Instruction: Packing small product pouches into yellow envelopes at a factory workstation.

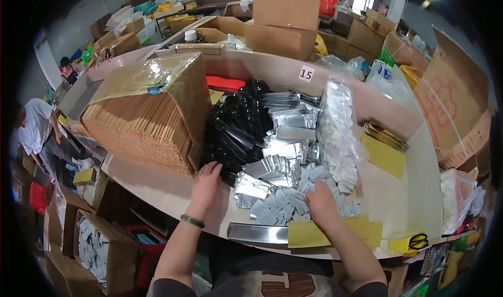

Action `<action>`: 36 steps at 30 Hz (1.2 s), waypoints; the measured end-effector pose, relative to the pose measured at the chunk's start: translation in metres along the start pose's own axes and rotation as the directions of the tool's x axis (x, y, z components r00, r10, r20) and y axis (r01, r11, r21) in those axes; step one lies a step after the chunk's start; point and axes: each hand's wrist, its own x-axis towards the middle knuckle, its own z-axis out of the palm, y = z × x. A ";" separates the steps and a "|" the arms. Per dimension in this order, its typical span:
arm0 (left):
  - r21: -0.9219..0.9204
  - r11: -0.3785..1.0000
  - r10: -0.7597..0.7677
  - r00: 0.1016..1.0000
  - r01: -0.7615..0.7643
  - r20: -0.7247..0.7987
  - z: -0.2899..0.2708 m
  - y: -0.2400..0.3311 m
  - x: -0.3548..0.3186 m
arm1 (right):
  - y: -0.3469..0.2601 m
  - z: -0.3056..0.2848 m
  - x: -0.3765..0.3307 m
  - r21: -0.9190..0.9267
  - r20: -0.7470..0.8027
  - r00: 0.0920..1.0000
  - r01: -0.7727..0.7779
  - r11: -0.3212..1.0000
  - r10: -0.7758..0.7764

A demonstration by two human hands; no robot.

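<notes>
The left hand point(207, 184) bends loosely at the black plastic packs point(238, 113) and the right hand point(321, 205) curls at the near paper slips point(272, 209), any grip impossible to tell, with silver foil sachets point(296, 134) heaped farther in, probably for easy reach.

On the table point(390, 208), packets point(295, 134) lie behind paper slips point(275, 208), between a stack point(136, 132) at left and envelopes point(385, 154) at right.
</notes>
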 end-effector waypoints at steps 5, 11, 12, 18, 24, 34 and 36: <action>0.090 0.995 -0.067 0.952 0.042 0.297 0.011 -0.006 0.008 | -0.004 -0.004 0.002 -0.093 -0.203 0.973 0.089 0.992 -0.106; 0.000 0.997 0.071 0.969 -0.073 0.238 0.002 -0.013 -0.002 | -0.006 -0.036 0.011 -0.100 -0.300 0.940 0.138 0.985 -0.163; 0.008 0.995 0.100 0.976 -0.103 0.195 -0.001 -0.010 -0.002 | -0.005 -0.035 0.014 -0.106 -0.296 0.941 0.139 0.985 -0.164; 0.042 0.993 0.094 0.964 -0.108 0.249 -0.006 -0.020 -0.001 | -0.067 -0.006 0.051 0.586 0.044 0.947 -0.281 0.760 0.317; 0.124 0.884 0.362 0.829 -0.450 0.426 0.000 -0.030 0.009 | -0.106 0.064 0.062 -0.015 0.007 0.977 0.214 0.977 -0.213; 0.062 0.947 0.271 0.886 -0.316 0.376 -0.005 -0.027 0.013 | -0.081 0.035 0.095 0.234 -0.219 0.975 0.087 0.968 -0.035; -0.044 0.985 0.172 0.953 -0.166 0.248 -0.011 -0.026 0.015 | -0.090 0.000 0.110 0.403 -0.236 0.966 -0.004 0.915 0.108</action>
